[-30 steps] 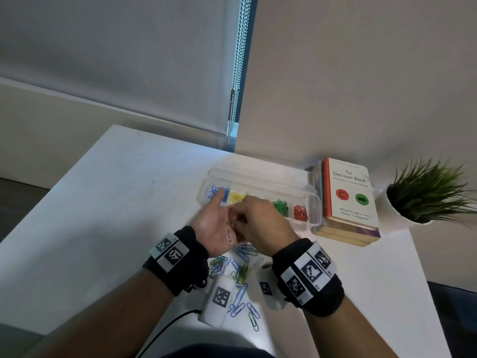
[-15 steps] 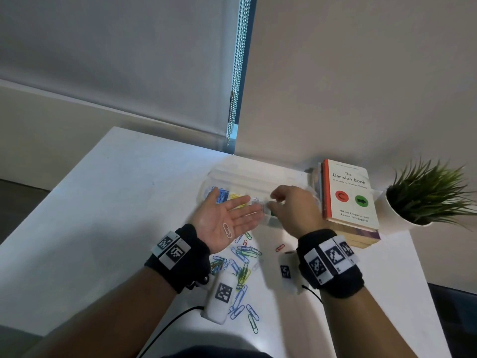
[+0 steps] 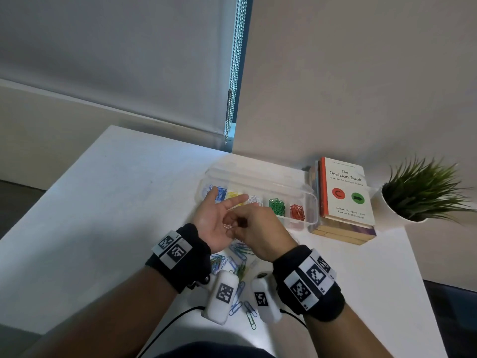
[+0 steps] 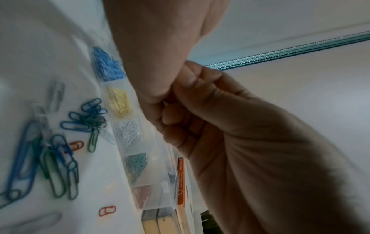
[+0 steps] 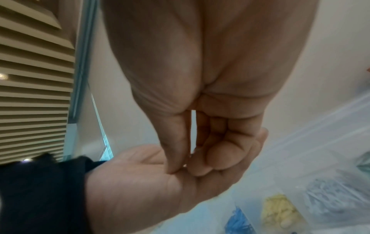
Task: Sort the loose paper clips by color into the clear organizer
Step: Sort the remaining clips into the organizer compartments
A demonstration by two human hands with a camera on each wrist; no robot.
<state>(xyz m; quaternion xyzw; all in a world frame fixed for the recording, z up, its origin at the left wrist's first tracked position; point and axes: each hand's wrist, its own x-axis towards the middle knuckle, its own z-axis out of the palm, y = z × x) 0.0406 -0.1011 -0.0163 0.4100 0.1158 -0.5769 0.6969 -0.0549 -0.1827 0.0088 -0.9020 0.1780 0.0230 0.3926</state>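
Observation:
My left hand (image 3: 215,215) is held palm up and open over the table, with a white paper clip (image 3: 227,226) lying on the palm (image 5: 140,182). My right hand (image 3: 236,228) reaches down onto that palm, and its thumb and forefinger tips (image 5: 176,167) pinch the clip's end. The clear organizer (image 3: 258,174) lies just beyond, lid open, with blue (image 3: 219,193), yellow (image 3: 233,196), white (image 3: 255,200), green (image 3: 276,205) and red (image 3: 297,211) clips in separate compartments. Loose clips (image 4: 86,117), mostly blue and green, lie under my hands.
A stack of books (image 3: 344,197) sits right against the organizer's right end, and a potted plant (image 3: 423,192) stands at the table's far right. Two small red clips (image 4: 107,210) lie apart from the pile. A blind's bead chain (image 3: 233,73) hangs behind.
My right hand went from the left palm out to the organizer and has come back to the palm. The left hand stayed palm up with the white clip on it.

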